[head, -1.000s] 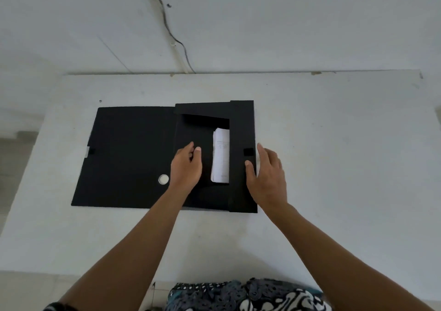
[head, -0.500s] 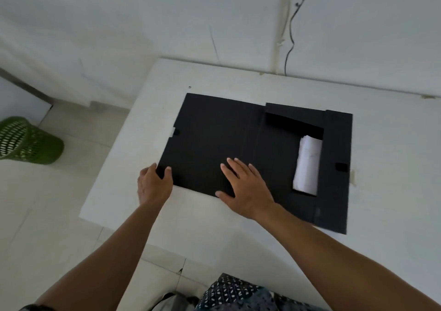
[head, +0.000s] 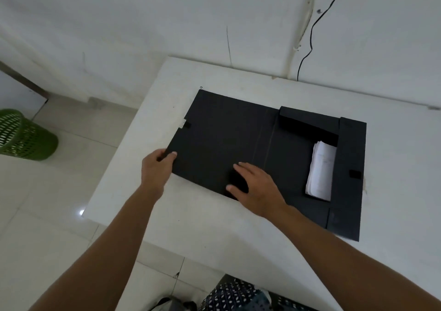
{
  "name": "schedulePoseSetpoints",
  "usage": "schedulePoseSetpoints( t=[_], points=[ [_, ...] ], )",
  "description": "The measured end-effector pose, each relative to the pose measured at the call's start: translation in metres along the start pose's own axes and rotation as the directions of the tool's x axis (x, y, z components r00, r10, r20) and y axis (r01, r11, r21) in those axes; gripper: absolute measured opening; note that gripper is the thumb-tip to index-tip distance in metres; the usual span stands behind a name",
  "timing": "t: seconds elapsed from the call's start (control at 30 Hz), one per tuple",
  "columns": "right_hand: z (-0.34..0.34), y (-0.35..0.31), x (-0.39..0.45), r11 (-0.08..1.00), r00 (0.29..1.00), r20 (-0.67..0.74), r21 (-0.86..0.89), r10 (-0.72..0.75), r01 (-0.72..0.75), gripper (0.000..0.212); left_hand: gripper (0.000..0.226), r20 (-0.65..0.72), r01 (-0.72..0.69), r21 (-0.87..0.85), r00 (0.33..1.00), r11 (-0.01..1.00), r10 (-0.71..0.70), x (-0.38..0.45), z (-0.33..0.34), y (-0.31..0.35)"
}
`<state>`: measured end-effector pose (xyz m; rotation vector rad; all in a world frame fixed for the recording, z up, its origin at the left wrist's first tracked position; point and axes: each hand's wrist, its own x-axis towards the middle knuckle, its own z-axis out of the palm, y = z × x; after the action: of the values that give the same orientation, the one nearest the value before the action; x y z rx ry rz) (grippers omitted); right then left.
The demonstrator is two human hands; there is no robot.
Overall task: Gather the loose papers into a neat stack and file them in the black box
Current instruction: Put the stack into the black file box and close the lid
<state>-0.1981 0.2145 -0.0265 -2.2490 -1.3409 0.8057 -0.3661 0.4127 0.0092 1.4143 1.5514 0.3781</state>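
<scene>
Head cam: black box (head: 238, 139) lies unfolded flat on white table (head: 310, 251), big cover flap spread to the left, tray part w/ raised walls to the right. Papers (head: 321, 171) already sit inside the tray as 1 white stack, mostly hidden by an inner flap; only a strip shows, top edge slightly curled up. No loose sheets visible elsewhere on the table.

Left hand (head: 156, 170) pinches the cover's near-left corner, thumb on top, fingers curled under the edge. Right hand (head: 256, 186) rests on the cover near its front edge, fingers spread apart, holding nothing.

Looks like the closing step: fold cover over the tray. Risks, as I judge: curled paper edge could catch and crease as the cover comes down; inner flaps may pop up and block it; box sits close to the table's left edge, so a hard pull could slide it off. Green mesh bin (head: 23, 136) on the floor, well apart.
</scene>
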Motion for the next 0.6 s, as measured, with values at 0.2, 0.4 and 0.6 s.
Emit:
schedulePoseSetpoints(
  t=[0.2, 0.4, 0.6],
  points=[
    [-0.089, -0.043, 0.006, 0.837, 0.894, -0.375, 0.547, 0.244, 0.001, 0.032, 0.038, 0.104, -0.378, -0.298, 0.900, 0.877, 0.424, -0.104, 0.007, 0.054],
    [-0.164, -0.036, -0.019, 0.668, 0.848, -0.360, 0.744, 0.389, 0.009, 0.054, 0.037, 0.277, -0.532, -0.358, 0.725, 0.768, 0.631, -0.162, 0.064, 0.066],
    [-0.172, 0.018, -0.063, 0.664, 0.768, -0.372, 0.742, 0.521, -0.091, 0.024, 0.030, 0.347, -0.708, -0.082, 0.640, 0.701, 0.686, -0.163, 0.139, 0.052]
  ],
)
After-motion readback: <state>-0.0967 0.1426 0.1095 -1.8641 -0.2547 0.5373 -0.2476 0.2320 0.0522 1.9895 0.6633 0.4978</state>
